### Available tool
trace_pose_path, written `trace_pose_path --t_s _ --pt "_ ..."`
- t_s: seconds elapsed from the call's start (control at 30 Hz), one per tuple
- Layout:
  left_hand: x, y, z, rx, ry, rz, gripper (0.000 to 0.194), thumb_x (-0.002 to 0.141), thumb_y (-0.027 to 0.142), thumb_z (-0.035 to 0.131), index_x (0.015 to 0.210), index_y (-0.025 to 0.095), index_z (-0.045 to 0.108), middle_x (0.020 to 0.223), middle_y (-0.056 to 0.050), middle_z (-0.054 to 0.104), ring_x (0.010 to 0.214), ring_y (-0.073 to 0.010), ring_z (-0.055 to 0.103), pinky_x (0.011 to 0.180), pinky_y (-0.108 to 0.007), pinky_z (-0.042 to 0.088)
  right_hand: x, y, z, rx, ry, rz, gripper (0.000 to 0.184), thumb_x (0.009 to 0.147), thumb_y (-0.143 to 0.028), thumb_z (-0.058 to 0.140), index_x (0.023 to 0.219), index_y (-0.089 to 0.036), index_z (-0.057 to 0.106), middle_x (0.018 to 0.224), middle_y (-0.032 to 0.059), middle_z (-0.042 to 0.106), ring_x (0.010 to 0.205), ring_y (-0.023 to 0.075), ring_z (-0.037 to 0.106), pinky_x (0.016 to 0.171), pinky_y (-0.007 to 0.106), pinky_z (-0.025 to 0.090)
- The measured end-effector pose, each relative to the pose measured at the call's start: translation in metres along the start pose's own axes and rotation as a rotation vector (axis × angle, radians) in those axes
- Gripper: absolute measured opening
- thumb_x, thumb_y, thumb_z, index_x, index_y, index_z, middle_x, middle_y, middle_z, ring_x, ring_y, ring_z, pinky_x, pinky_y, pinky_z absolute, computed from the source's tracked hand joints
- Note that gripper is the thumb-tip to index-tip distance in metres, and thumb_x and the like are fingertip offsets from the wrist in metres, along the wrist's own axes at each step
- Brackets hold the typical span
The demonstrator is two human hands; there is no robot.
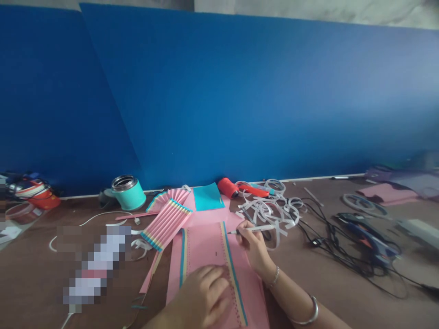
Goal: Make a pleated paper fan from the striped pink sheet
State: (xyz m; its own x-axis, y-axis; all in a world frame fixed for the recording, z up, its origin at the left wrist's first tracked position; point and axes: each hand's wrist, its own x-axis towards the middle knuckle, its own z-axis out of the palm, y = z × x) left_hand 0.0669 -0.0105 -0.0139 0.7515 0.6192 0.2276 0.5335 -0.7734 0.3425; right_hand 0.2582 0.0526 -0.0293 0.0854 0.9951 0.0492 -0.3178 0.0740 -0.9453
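Pink paper sheets (pixel 206 249) lie in front of me, bordered with blue and cream stripes and rows of small dark marks. My left hand (pixel 207 292) rests on the lower part of the sheet, fingers stretched out and slightly bent, holding nothing. In my right hand (pixel 252 240) is a slim pen (pixel 265 227), its dark tip at the right striped border. A bracelet and a bangle circle my right wrist and forearm. Left of the sheet sits a pleated pink paper piece (pixel 167 225) with blue and cream edges. A blue paper rectangle (pixel 208 197) lies beyond the sheet.
A turquoise mug (pixel 128 194) stands at the back left, near a red thread spool (pixel 227 188). Tangled white strips (pixel 270 208) lie behind my right hand. On the right are black cables (pixel 329 244) and a glue gun (pixel 373 244). A blue panel (pixel 240 100) closes off the back.
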Motion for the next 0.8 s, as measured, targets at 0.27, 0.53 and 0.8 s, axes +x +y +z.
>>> trace_pose_path --t_s 0.27,0.53,0.8 --pt "-0.002 -0.038 -0.006 0.023 0.372 -0.275 0.017 0.086 0.012 0.046 0.088 0.020 0.060 0.094 -0.007 0.067 0.091 -0.0241 0.063 0.081 -0.040 0.051 -0.003 -0.004 -0.004 -0.324 0.078 -0.177 0.020 0.076 -0.037 0.062 0.081 -0.018 0.063 0.069 0.0020 0.060 0.061 0.0140 0.048 0.053 0.025 0.037" --pt "-0.006 -0.074 -0.035 0.225 0.436 -0.464 0.022 0.083 0.012 0.048 0.097 0.020 0.062 0.095 -0.007 0.067 0.092 -0.0274 0.060 0.079 -0.041 0.044 -0.002 -0.007 -0.002 -0.416 0.152 -0.208 0.038 0.090 -0.046 0.042 0.096 -0.017 0.066 0.057 -0.0025 0.046 0.054 0.0139 0.044 0.054 0.026 0.038" --pt "-0.007 -0.072 -0.059 0.378 0.202 -0.628 0.018 0.080 0.011 0.054 0.082 0.020 0.069 0.085 -0.007 0.062 0.089 -0.0265 0.055 0.078 -0.037 0.040 -0.001 0.000 -0.008 -0.767 -0.110 -0.309 0.031 0.091 -0.038 0.045 0.110 -0.020 0.063 0.090 0.0061 0.068 0.084 0.0214 0.062 0.076 0.030 0.045"
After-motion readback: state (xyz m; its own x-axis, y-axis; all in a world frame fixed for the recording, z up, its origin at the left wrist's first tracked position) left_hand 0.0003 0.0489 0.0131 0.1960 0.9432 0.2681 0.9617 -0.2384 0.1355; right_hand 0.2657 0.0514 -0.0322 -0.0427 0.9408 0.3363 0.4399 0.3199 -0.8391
